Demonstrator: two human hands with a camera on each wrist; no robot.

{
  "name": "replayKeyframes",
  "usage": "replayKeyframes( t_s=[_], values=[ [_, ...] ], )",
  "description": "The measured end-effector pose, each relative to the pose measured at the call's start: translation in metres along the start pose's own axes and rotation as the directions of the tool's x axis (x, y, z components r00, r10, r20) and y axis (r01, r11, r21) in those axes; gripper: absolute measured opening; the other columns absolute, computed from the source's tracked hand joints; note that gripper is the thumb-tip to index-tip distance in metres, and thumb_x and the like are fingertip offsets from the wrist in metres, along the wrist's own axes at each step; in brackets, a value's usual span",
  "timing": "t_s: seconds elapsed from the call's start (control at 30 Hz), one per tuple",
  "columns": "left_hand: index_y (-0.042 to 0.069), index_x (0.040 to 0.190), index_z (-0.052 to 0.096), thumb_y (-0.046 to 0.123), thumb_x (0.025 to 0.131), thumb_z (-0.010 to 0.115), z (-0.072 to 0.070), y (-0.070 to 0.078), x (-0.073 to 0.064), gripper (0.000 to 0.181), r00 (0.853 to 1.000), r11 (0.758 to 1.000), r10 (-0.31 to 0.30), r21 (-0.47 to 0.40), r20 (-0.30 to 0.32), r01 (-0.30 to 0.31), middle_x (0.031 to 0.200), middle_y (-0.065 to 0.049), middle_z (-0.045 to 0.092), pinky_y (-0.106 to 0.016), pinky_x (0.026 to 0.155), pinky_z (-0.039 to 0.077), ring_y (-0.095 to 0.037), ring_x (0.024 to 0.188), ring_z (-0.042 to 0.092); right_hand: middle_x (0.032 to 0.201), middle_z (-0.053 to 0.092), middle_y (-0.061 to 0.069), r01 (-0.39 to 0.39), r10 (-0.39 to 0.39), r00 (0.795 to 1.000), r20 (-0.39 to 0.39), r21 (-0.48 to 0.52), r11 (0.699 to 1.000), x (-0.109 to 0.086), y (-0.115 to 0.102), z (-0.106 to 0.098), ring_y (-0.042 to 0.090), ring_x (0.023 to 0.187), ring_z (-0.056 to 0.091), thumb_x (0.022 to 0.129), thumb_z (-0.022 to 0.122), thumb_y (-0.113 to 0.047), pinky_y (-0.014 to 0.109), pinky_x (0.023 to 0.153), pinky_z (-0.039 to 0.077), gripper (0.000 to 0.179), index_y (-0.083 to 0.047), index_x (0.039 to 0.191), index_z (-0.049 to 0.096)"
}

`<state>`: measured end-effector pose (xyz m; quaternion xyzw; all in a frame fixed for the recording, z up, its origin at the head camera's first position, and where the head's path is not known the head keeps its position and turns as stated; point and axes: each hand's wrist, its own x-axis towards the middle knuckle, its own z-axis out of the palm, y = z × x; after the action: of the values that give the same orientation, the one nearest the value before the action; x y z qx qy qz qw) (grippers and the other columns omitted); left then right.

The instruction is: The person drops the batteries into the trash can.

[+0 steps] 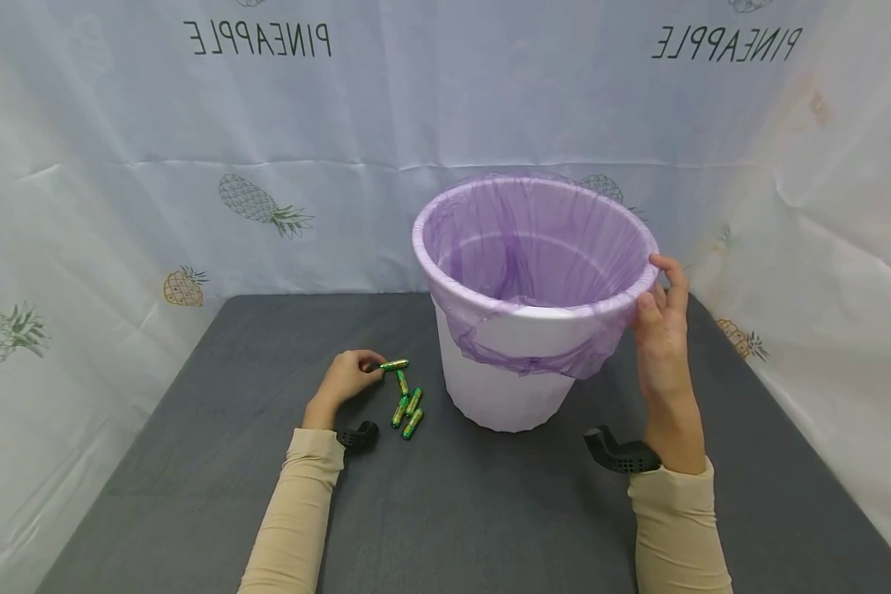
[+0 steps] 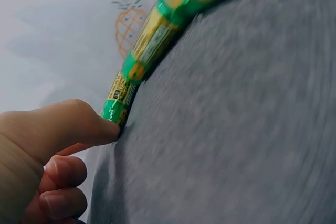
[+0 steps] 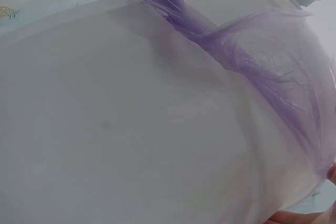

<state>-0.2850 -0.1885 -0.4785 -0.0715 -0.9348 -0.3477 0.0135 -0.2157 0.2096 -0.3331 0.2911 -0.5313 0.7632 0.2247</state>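
Observation:
On the dark tabletop at centre left, my left hand [image 1: 347,377] pinches the near end of a green and gold battery [image 1: 395,365] between thumb and forefinger. That battery [image 2: 119,97] lies lengthwise away from the thumb in the left wrist view, its tip covered by it. Several matching batteries [image 1: 412,424] lie loose just to the right of this hand. A white trash can [image 1: 501,396] with a purple bag [image 1: 542,247] folded over its rim stands farther right. My right hand [image 1: 662,338] grips the can's right rim through the bag; only its fingertips show in the right wrist view.
Behind the dark table [image 1: 445,511] hangs a white curtain [image 1: 371,107] with pineapple prints, which also closes off both sides. A black wrist mount sits on each forearm. The trash can is close to the back edge of the table.

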Motion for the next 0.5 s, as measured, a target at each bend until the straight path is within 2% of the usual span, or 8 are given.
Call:
replayKeyframes(
  t_s=[0.5],
  values=[
    [0.005,0.106,0.072,0.021,0.088,0.070,-0.0034,-0.0009,-0.0028,0.024,1.000,1.000,-0.009,-0.012,0.008,0.009,0.063,0.003,0.038,-0.026,0.058,0.028,-0.014,0.058,0.033,0.107,0.052,0.002,0.001,-0.001,1.000,0.004,0.003,1.000,-0.0002,0.0009,-0.0013,0.008,0.092,0.053,0.098,0.055,-0.023,0.020,0.082,0.046,0.042,-0.017,0.135,0.036]
  ],
)
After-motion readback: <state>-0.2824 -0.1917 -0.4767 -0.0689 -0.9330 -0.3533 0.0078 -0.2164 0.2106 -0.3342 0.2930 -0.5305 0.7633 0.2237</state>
